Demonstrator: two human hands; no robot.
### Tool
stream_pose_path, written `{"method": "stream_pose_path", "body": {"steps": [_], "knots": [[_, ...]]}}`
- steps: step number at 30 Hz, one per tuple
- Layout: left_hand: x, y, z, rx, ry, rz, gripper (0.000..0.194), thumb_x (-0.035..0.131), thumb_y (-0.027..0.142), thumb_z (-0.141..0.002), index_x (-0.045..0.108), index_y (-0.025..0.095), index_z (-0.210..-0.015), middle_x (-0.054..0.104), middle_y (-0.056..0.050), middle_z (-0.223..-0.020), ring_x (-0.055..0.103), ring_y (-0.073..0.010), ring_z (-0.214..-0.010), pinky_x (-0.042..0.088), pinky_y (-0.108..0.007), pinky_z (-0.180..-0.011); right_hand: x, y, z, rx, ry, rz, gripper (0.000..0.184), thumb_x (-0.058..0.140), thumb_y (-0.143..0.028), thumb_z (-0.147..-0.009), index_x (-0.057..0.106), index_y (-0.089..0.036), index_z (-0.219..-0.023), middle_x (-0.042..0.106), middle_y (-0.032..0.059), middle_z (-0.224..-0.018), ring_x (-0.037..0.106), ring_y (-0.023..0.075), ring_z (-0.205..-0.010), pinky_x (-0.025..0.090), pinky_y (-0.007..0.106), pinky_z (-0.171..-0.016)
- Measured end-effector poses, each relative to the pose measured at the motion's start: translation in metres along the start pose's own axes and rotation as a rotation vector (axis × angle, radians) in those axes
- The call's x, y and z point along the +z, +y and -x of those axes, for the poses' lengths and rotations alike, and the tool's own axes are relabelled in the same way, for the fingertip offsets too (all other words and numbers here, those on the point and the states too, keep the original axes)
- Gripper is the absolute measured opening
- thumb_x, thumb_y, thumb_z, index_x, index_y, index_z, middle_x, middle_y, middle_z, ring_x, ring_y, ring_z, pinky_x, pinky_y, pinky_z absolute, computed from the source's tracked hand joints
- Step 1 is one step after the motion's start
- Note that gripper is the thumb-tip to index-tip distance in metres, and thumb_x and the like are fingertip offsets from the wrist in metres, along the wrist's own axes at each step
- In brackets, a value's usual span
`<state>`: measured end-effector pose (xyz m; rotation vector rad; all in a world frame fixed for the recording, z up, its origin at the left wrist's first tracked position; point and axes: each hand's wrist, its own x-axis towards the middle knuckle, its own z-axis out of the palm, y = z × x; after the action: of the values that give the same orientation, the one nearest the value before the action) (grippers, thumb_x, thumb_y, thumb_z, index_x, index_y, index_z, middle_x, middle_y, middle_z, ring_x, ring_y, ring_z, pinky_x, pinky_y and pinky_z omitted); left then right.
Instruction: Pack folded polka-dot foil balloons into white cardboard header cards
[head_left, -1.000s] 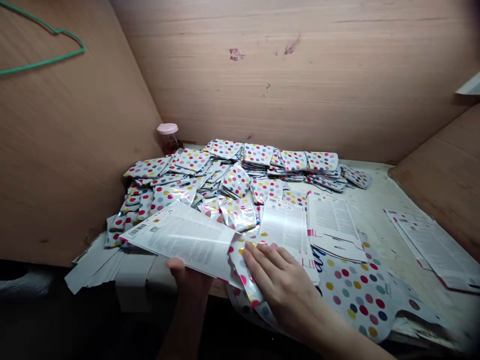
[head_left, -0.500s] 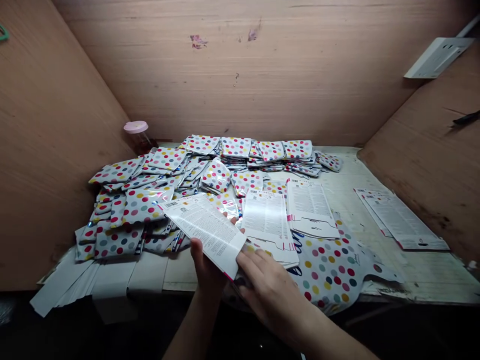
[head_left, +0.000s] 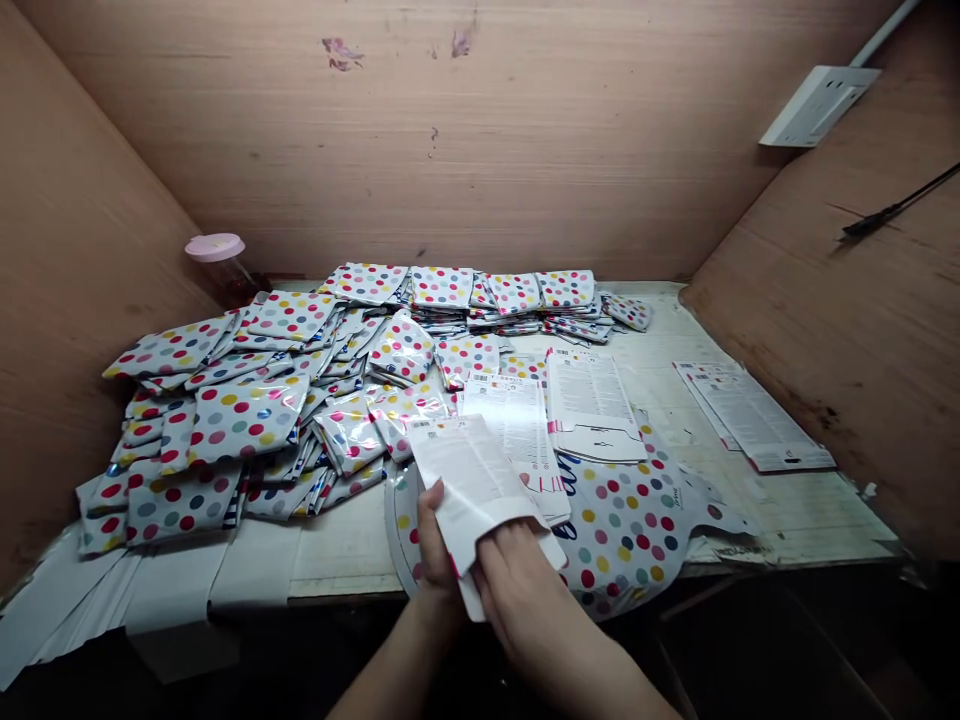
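Note:
My left hand [head_left: 436, 545] is closed around the left edge of a white printed cardboard sleeve [head_left: 461, 470], its thumb on top. The sleeve's near end gapes, and a flap sticks out below it. The stretched fingers of my right hand [head_left: 521, 575] reach into that opening, with the fingertips hidden inside. Under and beside the sleeve lies a polka-dot plastic bag [head_left: 622, 530] with dark blue lettering, partly covered. More printed sleeves [head_left: 592, 400] rest on it, just beyond my hands.
Many folded polka-dot packets [head_left: 247, 415] are heaped at the left and along the back. A pink-lidded bottle [head_left: 216, 250] stands behind them. Flat sleeves [head_left: 757, 415] lie at the right. White paper strips [head_left: 172, 575] overhang the front-left edge. Wooden panels [head_left: 375, 150] enclose the table.
The sleeve has turned more upright, and its near end now gapes. My right fingers have moved from its lower edge into the opening. The view has shifted right.

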<state>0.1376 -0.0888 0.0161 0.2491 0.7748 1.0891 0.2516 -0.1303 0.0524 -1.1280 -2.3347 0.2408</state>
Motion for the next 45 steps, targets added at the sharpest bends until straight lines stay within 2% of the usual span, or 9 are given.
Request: {"method": "stream_pose_path", "body": {"steps": [2, 5, 9, 11, 13, 15, 30, 38, 45], "knots": [[-0.009, 0.01, -0.013, 0.032, 0.086, -0.119, 0.07, 0.068, 0.043, -0.072, 0.051, 0.013, -0.133, 0.071, -0.015, -0.108, 0.065, -0.0363, -0.106, 0.047, -0.051, -0.098, -0.012, 0.003, 0.02, -0.023, -0.01, -0.166, 0.035, 0.049, -0.01, -0.087, 0.058, -0.015, -0.121, 0.067, 0.0124, -0.113, 0.063, 0.0236, -0.103, 0.055, 0.033, -0.088], [-0.019, 0.011, -0.022, 0.141, 0.057, -0.387, 0.078, 0.068, 0.024, -0.076, 0.033, 0.019, -0.145, 0.065, -0.014, -0.123, 0.06, -0.0332, -0.116, 0.044, -0.051, -0.102, -0.013, 0.026, 0.041, 0.192, 0.197, -0.299, 0.024, 0.05, -0.009, -0.09, 0.06, -0.021, -0.108, 0.066, 0.007, -0.097, 0.063, 0.0183, -0.09, 0.055, 0.028, -0.079], [-0.029, -0.002, -0.011, 0.633, 0.08, -1.248, 0.072, 0.054, 0.017, -0.087, 0.02, 0.025, -0.151, 0.035, -0.013, -0.153, 0.024, -0.0301, -0.144, 0.026, -0.055, -0.114, 0.022, 0.067, 0.049, 0.382, 0.298, -0.171, 0.013, 0.054, -0.016, -0.091, 0.063, -0.021, -0.098, 0.058, 0.0065, -0.086, 0.058, 0.0212, -0.082, 0.053, 0.036, -0.071], [-0.035, -0.003, -0.003, 0.794, -0.12, -1.653, 0.064, 0.051, 0.018, -0.091, 0.027, 0.027, -0.149, 0.034, -0.01, -0.154, 0.016, -0.0285, -0.146, 0.019, -0.056, -0.116, 0.038, 0.079, 0.052, 0.387, 0.284, -0.185, 0.009, 0.055, -0.017, -0.091, 0.063, -0.02, -0.091, 0.055, 0.0056, -0.083, 0.056, 0.0204, -0.08, 0.052, 0.036, -0.07], [-0.044, -0.001, 0.003, 0.776, -0.431, -1.903, 0.062, 0.056, 0.032, -0.09, 0.032, 0.026, -0.148, 0.038, -0.009, -0.153, 0.02, -0.0295, -0.145, 0.018, -0.056, -0.116, 0.046, 0.082, 0.058, 0.378, 0.285, -0.196, 0.009, 0.055, -0.017, -0.091, 0.063, -0.02, -0.089, 0.054, 0.0051, -0.083, 0.054, 0.0197, -0.081, 0.051, 0.036, -0.071], [-0.052, 0.002, 0.005, 0.708, -0.588, -2.01, 0.079, 0.062, 0.051, -0.083, 0.028, 0.023, -0.149, 0.033, -0.012, -0.155, 0.021, -0.0319, -0.145, 0.019, -0.056, -0.116, 0.048, 0.08, 0.064, 0.354, 0.284, -0.185, 0.011, 0.055, -0.016, -0.091, 0.064, -0.021, -0.09, 0.054, 0.0046, -0.083, 0.054, 0.0196, -0.082, 0.05, 0.037, -0.073], [-0.062, -0.001, 0.001, 0.616, -0.581, -1.849, 0.089, 0.066, 0.056, -0.077, 0.023, 0.03, -0.151, 0.023, -0.009, -0.158, 0.017, -0.0336, -0.145, 0.011, -0.055, -0.117, 0.047, 0.068, 0.06, 0.434, 0.287, -0.144, 0.015, 0.05, -0.016, -0.094, 0.062, -0.02, -0.084, 0.056, 0.0039, -0.079, 0.05, 0.0208, -0.081, 0.043, 0.037, -0.077], [-0.063, 0.0, 0.001, 0.611, -0.598, -1.818, 0.094, 0.073, 0.052, -0.072, 0.025, 0.029, -0.15, 0.024, -0.009, -0.158, 0.016, -0.0344, -0.145, 0.009, -0.056, -0.117, 0.053, 0.066, 0.055, 0.381, 0.097, 0.157, 0.019, 0.042, -0.015, -0.095, 0.055, -0.017, -0.081, 0.056, 0.0064, -0.082, 0.047, 0.0226, -0.079, 0.033, 0.04, -0.076], [-0.067, 0.005, 0.001, 0.631, -0.651, -1.774, 0.083, 0.065, 0.053, -0.08, 0.03, 0.023, -0.149, 0.03, -0.014, -0.155, 0.02, -0.0337, -0.144, 0.01, -0.058, -0.116, 0.015, 0.04, 0.091, 0.077, -0.249, -0.087, 0.02, 0.054, -0.029, -0.09, 0.054, -0.02, -0.072, 0.057, 0.0025, -0.074, 0.053, 0.019, -0.07, 0.043, 0.034, -0.068]]}}
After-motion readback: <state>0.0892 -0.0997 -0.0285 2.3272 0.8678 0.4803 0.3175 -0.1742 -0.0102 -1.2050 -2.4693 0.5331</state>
